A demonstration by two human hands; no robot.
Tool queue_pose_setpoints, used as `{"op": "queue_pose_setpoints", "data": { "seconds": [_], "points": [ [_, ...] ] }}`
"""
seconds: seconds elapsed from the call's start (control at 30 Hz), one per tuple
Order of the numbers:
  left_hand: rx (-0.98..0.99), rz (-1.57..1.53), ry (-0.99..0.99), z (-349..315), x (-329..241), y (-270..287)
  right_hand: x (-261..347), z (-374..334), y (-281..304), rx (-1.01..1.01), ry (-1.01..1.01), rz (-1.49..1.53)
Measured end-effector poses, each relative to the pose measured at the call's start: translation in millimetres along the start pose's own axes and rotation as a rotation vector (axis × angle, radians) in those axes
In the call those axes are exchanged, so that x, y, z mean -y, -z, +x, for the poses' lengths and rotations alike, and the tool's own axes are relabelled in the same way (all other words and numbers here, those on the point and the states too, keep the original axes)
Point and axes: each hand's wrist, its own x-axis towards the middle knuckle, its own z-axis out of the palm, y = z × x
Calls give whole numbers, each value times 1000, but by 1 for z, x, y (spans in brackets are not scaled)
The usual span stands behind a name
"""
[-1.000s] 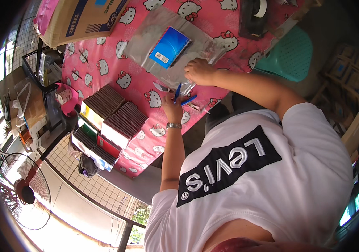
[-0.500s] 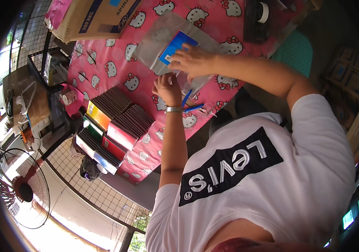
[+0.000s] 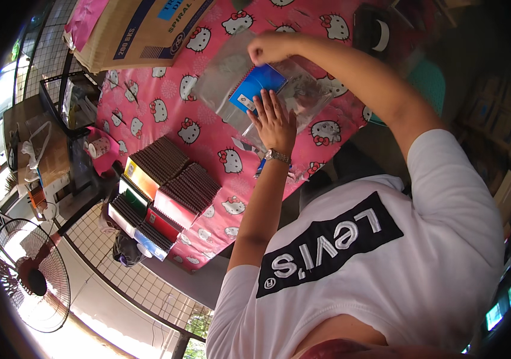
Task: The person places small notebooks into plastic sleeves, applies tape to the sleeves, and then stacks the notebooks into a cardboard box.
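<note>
A blue spiral notebook (image 3: 261,81) lies tilted on clear plastic bags (image 3: 216,78) on the table. My left hand (image 3: 276,122) is open, its fingers stretched flat over the notebook's lower edge. At the far side, just above the notebook's top edge, my right hand (image 3: 272,48) is closed over the plastic; what its fingers grip, if anything, is hidden. Beside my left wrist, a blue tool (image 3: 261,166) is mostly covered, so I cannot make out its kind.
Stacks of spiral notebooks (image 3: 168,179) stand on the left of the pink patterned tablecloth (image 3: 159,110). A cardboard box (image 3: 142,33) sits at the far left, and a black tape dispenser (image 3: 372,36) at the far right. A fan (image 3: 34,278) is beyond the table, lower left.
My left hand has moved from the bag's near edge onto the notebook and flattened. My right hand has moved up and away from the notebook's cover, its fingers now closed.
</note>
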Motion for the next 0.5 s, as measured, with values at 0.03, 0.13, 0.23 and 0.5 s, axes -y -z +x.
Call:
{"op": "queue_pose_setpoints", "data": {
  "seconds": [0.03,0.13,0.23,0.5],
  "points": [
    [17,6,1,0,-2,2,-9,1,2,92,-197,163],
    [40,-2,7,1,-4,5,-14,-5,-2,125,-428,175],
    [42,10,2,0,-1,3,-40,-5,-24,24,-296,74],
    [57,-31,52,0,0,9,-12,39,-20,-75,-203,-251]
  ]
}}
